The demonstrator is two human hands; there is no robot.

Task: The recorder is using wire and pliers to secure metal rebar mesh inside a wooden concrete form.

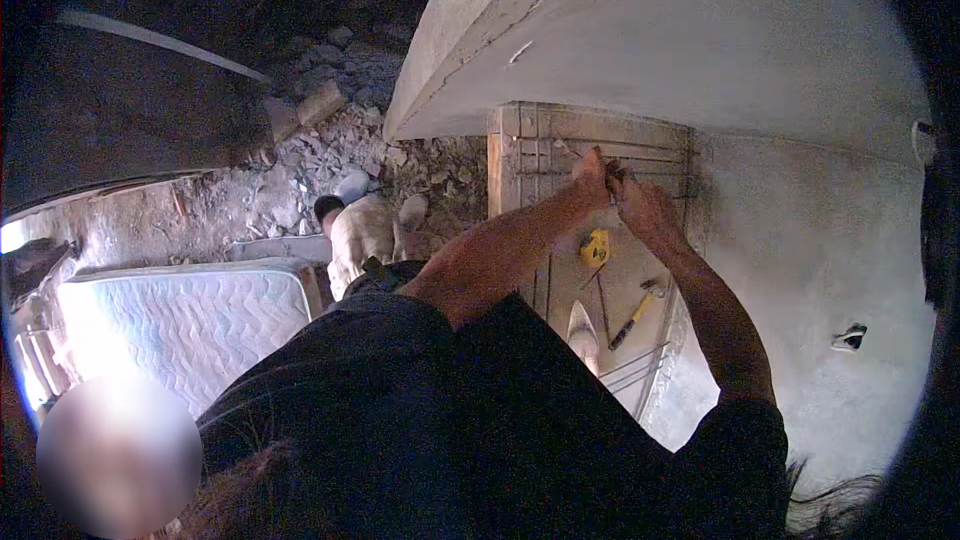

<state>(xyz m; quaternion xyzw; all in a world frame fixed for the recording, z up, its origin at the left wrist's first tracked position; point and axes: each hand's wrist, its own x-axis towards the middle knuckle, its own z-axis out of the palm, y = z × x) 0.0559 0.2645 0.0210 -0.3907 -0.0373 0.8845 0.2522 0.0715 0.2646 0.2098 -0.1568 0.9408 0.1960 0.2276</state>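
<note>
My left hand (591, 178) and my right hand (646, 210) meet above a wood-edged panel (502, 122) crossed by thin metal bars (560, 140). Both hands are closed, with their fingertips close together at the bars. A small dark thing shows between them, too small to make out. Below my hands a yellow tape measure (595, 248) lies on the panel. Closer to me is a hammer (631, 322) with a yellow and black handle, beside a thin dark rod (602, 302). A pale shoe tip (583, 332) shows next to the hammer.
A grey plastered wall (790, 230) rises on the right, under an overhanging slab (650, 50). Rubble (350, 80) is heaped at the far left. A person (365, 235) bends down there, near a mattress (200, 310). An opening with wires (850, 338) sits in the wall.
</note>
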